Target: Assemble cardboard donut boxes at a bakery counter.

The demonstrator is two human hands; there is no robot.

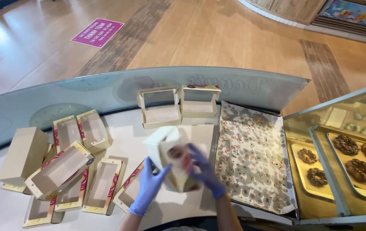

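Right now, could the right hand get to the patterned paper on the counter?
Probably yes. The right hand sits right beside the patterned paper, with nothing between them, but it is busy holding a small white box together with the left hand.

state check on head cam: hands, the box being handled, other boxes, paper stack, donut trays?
left hand: blue glove, gripping the box from below
right hand: blue glove, on the box's right side, motion-blurred
held box: off the counter, tilted, blurred; open or closed unclear
two boxes by the glass: upright, set side by side
window boxes at left: folded up, lying in a loose, overlapping pile
patterned paper stack: flat
donut trays: loaded, behind glass
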